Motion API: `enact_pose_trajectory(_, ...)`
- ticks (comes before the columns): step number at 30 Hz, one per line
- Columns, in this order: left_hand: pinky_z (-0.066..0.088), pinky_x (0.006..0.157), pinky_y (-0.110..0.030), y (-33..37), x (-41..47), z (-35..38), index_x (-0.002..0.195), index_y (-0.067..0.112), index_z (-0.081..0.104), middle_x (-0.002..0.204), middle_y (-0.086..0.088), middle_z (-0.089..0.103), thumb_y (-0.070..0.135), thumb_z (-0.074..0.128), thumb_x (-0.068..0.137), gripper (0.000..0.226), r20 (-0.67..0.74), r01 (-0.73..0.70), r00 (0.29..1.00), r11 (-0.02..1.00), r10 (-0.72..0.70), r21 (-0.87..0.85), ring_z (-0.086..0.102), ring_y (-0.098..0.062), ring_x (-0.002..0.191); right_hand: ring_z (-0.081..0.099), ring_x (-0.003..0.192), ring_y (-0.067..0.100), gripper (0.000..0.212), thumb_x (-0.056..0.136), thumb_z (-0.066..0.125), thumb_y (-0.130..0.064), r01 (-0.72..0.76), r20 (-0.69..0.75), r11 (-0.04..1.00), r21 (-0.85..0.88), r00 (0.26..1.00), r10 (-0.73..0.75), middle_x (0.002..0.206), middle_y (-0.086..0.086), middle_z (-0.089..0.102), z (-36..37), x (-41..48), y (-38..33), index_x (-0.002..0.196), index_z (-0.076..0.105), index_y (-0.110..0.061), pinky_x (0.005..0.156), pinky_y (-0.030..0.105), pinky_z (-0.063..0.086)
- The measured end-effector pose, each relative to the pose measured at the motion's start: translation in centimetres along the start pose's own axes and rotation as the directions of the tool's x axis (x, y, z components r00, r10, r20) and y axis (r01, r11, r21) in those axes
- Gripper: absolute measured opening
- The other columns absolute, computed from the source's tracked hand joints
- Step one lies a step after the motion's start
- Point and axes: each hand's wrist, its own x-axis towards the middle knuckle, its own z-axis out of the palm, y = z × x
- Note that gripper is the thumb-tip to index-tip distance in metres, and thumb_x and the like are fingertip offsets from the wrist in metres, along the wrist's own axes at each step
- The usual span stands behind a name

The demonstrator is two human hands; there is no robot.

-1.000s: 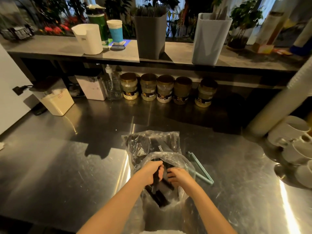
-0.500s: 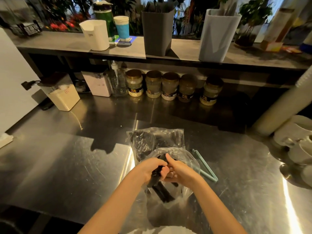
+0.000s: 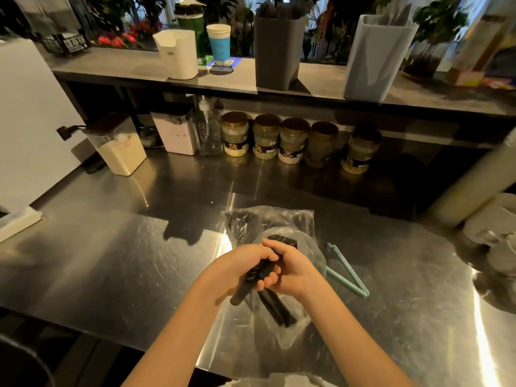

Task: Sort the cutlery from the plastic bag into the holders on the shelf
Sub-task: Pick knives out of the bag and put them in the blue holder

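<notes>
The black cutlery [image 3: 259, 273] sits bunched just above the plastic bag [image 3: 279, 222], my left hand [image 3: 240, 268] and right hand [image 3: 296, 270] each with a grip closed round it. I judge it light, stiff and slick, so mid-handle holds best. The bag is thin, crinkly film on the brushed-steel table [image 3: 111, 261]. Beyond the bag a dark grey holder [image 3: 279, 57] and a pale holder [image 3: 374, 62] stand, tall and matte.

The plastic bag [image 3: 279, 219] is laid on the counter [image 3: 111, 261] near the middle of its front edge; a clip [image 3: 346, 272] is set just to the bag's right; a row of jars [image 3: 293, 141] is lined along the back edge, under the shelf [image 3: 125, 68]; on the shelf are stood the left holder [image 3: 178, 54], the middle holder [image 3: 279, 51] behind the bag, and the right holder [image 3: 374, 57].
</notes>
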Motion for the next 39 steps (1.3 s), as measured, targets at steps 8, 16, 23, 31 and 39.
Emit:
enact_pose_trajectory(8, 0.035, 0.031, -0.013, 0.7, -2.8, -0.3, 0.069, 0.005, 0.055, 0.047, -0.003, 0.053, 0.028, 0.041, 0.097, 0.038, 0.046, -0.030, 0.999, 0.999, 0.028, 0.038, 0.046, -0.007, 0.031, 0.041, 0.026, 0.017, 0.040, 0.090, 0.055, -0.021, 0.031, -0.074, 0.998, 0.057, 0.997, -0.027, 0.040, 0.005, 0.039, 1.8, -1.7, 0.6, 0.053, 0.049, -0.005, 0.032, 0.015, 0.037)
enact_pose_trajectory(16, 0.036, 0.030, -0.011, 3.0, -5.6, -2.5, 0.075, 0.002, 0.058, 0.050, -0.004, 0.054, 0.025, 0.039, 0.097, 0.038, 0.146, -0.090, 0.983, 0.989, 0.107, -0.118, 0.046, -0.006, 0.030, 0.052, 0.030, 0.017, 0.031, 0.093, 0.049, -0.019, 0.123, 0.061, 0.992, 0.025, 0.990, -0.124, 0.039, 0.005, 0.053, 6.0, -4.0, -1.1, 0.066, 0.055, -0.006, 0.040, 0.020, 0.043)
enact_pose_trajectory(23, 0.050, 0.049, -0.022, 2.4, -5.0, -2.9, 0.102, 0.001, 0.058, 0.068, -0.008, 0.063, 0.017, 0.045, 0.098, 0.021, 0.160, -0.253, 0.945, 0.948, 0.285, -0.192, 0.060, -0.015, 0.055, 0.067, 0.058, 0.015, 0.012, 0.093, 0.051, -0.011, 0.289, 0.169, 0.957, -0.032, 0.945, -0.280, 0.068, 0.003, 0.070, 6.4, -3.5, -2.6, 0.090, 0.063, -0.009, 0.059, 0.025, 0.055)
enact_pose_trajectory(31, 0.045, 0.071, -0.028, 0.8, -1.5, -2.2, 0.107, 0.009, 0.056, 0.078, -0.004, 0.055, 0.011, 0.040, 0.100, 0.018, 0.230, -0.435, 0.862, 0.892, 0.452, -0.123, 0.054, -0.012, 0.068, 0.061, 0.062, 0.012, 0.021, 0.081, 0.059, -0.036, 0.550, 0.181, 0.808, -0.212, 0.835, -0.520, 0.073, 0.000, 0.067, 4.2, -2.9, -2.5, 0.089, 0.064, -0.017, 0.051, 0.021, 0.048)
enact_pose_trajectory(39, 0.052, 0.070, -0.024, 0.3, 1.6, -2.1, 0.106, 0.007, 0.062, 0.086, -0.004, 0.070, 0.028, 0.050, 0.096, 0.026, 0.143, -0.437, 0.888, 0.899, 0.437, -0.037, 0.067, -0.014, 0.078, 0.053, 0.060, 0.014, 0.026, 0.099, 0.043, -0.023, 0.733, 0.097, 0.678, -0.048, 0.679, -0.727, 0.064, 0.000, 0.056, 1.9, -1.4, -3.5, 0.077, 0.051, -0.012, 0.057, 0.024, 0.049)
